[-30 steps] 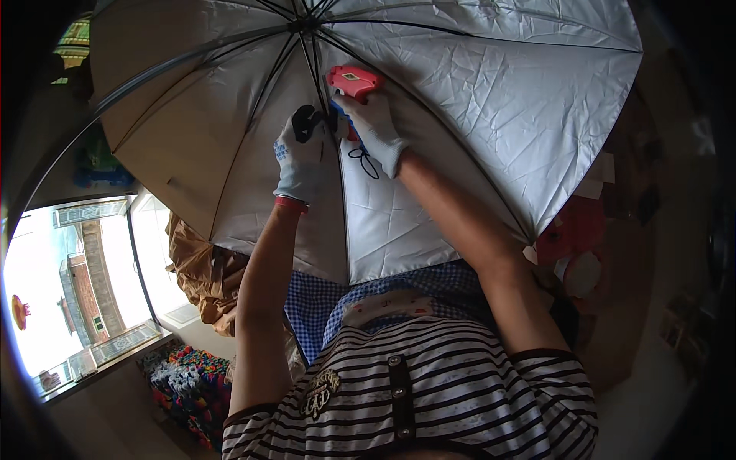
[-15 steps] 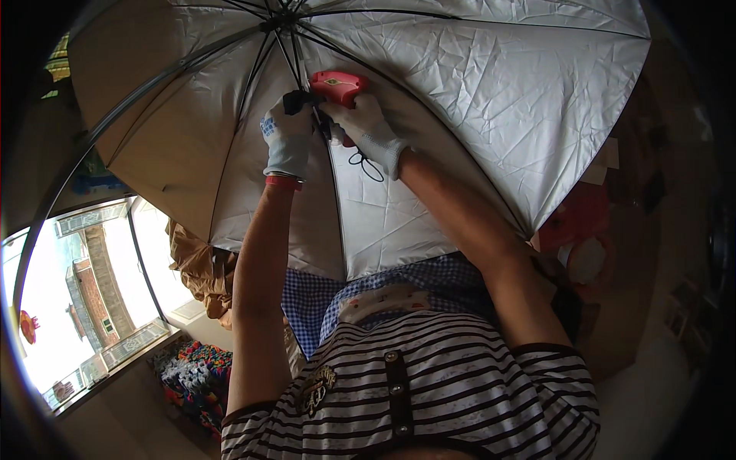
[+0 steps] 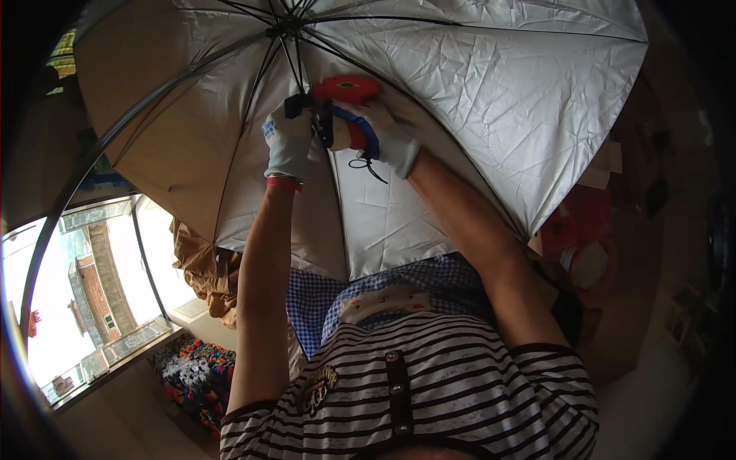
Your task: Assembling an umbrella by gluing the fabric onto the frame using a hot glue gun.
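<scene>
Over my lap spreads an umbrella [image 3: 399,199], its silvery lining facing me and its black ribs meeting near the top. My right hand [image 3: 391,138], in a white knit glove, grips a red and blue hand tool [image 3: 349,90] with a black front end; a thin black cord loop hangs below it. My left hand [image 3: 289,138], gloved the same with blue print, is closed by a small black piece [image 3: 295,106] at the tool's front. Whether that piece belongs to the tool or the umbrella cannot be told. Both hands are close together below the rib joint.
A long black shaft [image 3: 115,142] bows across the left. Beyond it are a bright window [image 3: 84,299], brown crumpled cloth [image 3: 203,264] and a multicoloured shaggy textile [image 3: 199,376]. Blue checked cloth [image 3: 307,307] covers my lap. Red items [image 3: 579,222] stand at the right.
My right hand has turned and shifted slightly right with the tool, so its blue handle and black front now show. My left hand stays nearly in place.
</scene>
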`<state>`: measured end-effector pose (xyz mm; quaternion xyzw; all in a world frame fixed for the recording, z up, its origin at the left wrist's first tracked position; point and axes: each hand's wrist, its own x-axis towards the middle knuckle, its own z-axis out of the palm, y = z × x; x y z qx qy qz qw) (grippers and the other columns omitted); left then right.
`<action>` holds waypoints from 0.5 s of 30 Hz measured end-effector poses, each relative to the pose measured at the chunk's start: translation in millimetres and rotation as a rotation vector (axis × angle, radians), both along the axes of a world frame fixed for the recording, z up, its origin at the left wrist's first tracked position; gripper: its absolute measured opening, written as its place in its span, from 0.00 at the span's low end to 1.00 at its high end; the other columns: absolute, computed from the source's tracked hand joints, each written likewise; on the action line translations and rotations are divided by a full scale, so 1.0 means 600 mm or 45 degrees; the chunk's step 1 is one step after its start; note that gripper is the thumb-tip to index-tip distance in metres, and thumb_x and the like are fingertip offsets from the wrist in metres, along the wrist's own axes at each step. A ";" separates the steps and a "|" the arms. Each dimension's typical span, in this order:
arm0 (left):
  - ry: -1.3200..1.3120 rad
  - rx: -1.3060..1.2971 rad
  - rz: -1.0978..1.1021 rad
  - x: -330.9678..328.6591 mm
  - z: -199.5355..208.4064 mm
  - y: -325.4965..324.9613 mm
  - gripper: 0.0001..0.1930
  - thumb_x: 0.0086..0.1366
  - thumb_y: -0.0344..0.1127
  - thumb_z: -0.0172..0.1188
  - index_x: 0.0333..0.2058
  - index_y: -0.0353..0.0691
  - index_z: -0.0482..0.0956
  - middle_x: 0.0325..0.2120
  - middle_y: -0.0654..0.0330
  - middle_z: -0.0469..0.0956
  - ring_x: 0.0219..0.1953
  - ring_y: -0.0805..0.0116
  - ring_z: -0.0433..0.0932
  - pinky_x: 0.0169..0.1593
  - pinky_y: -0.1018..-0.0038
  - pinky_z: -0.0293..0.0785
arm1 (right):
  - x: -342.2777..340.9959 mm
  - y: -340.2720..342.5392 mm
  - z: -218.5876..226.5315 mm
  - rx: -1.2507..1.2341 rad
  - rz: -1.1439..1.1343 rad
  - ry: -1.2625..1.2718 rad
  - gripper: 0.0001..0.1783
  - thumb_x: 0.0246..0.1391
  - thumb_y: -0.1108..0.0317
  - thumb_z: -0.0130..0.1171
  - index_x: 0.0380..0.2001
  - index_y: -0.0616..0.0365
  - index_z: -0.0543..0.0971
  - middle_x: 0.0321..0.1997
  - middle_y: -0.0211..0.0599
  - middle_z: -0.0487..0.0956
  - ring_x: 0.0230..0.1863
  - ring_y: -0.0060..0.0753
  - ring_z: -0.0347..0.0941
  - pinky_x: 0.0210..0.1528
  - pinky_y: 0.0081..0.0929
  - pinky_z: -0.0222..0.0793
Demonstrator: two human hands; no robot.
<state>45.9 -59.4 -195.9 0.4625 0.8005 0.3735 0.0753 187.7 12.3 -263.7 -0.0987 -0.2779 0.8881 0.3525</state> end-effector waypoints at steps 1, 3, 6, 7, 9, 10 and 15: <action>-0.038 -0.038 0.006 0.003 -0.002 0.004 0.08 0.59 0.31 0.60 0.34 0.34 0.83 0.18 0.62 0.78 0.18 0.76 0.74 0.22 0.76 0.68 | 0.003 0.006 -0.012 0.003 -0.007 0.000 0.21 0.55 0.67 0.62 0.51 0.61 0.75 0.47 0.32 0.79 0.46 0.22 0.76 0.48 0.23 0.72; -0.068 -0.082 0.024 0.009 0.009 0.005 0.08 0.59 0.31 0.59 0.34 0.34 0.83 0.18 0.62 0.78 0.17 0.77 0.74 0.21 0.77 0.67 | 0.008 0.007 -0.015 0.507 -0.148 -0.046 0.20 0.57 0.67 0.60 0.53 0.59 0.75 0.50 0.32 0.79 0.49 0.22 0.75 0.51 0.23 0.70; -0.222 -0.179 0.049 0.017 0.026 0.003 0.10 0.56 0.35 0.57 0.33 0.36 0.83 0.18 0.55 0.79 0.20 0.64 0.79 0.27 0.69 0.73 | 0.021 0.009 -0.020 0.533 -0.078 -0.089 0.20 0.59 0.67 0.57 0.55 0.60 0.73 0.53 0.34 0.78 0.52 0.24 0.74 0.55 0.25 0.69; -0.219 -0.178 0.042 0.024 0.030 0.006 0.10 0.56 0.35 0.57 0.33 0.36 0.83 0.18 0.55 0.79 0.20 0.64 0.79 0.27 0.69 0.73 | 0.037 0.011 -0.002 0.310 0.053 -0.117 0.21 0.61 0.66 0.55 0.56 0.62 0.72 0.54 0.35 0.77 0.53 0.27 0.74 0.57 0.26 0.69; -0.263 -0.172 0.040 0.037 0.036 0.006 0.10 0.57 0.33 0.57 0.33 0.35 0.82 0.16 0.57 0.78 0.18 0.67 0.77 0.25 0.70 0.72 | 0.041 0.016 -0.002 0.087 0.180 -0.141 0.21 0.63 0.66 0.53 0.57 0.63 0.70 0.56 0.37 0.76 0.55 0.29 0.74 0.59 0.27 0.68; -0.286 -0.170 0.040 0.042 0.040 0.006 0.09 0.57 0.32 0.57 0.32 0.34 0.82 0.15 0.58 0.77 0.17 0.68 0.76 0.24 0.71 0.71 | 0.027 0.021 -0.030 0.296 0.106 -0.139 0.22 0.62 0.66 0.53 0.57 0.63 0.71 0.56 0.36 0.76 0.55 0.28 0.74 0.59 0.28 0.68; -0.284 -0.124 0.013 0.050 0.041 0.001 0.09 0.60 0.31 0.59 0.36 0.32 0.82 0.21 0.62 0.79 0.21 0.77 0.74 0.25 0.77 0.69 | -0.002 0.026 -0.047 0.453 0.139 -0.138 0.18 0.59 0.66 0.56 0.53 0.56 0.75 0.48 0.32 0.80 0.48 0.29 0.77 0.54 0.25 0.71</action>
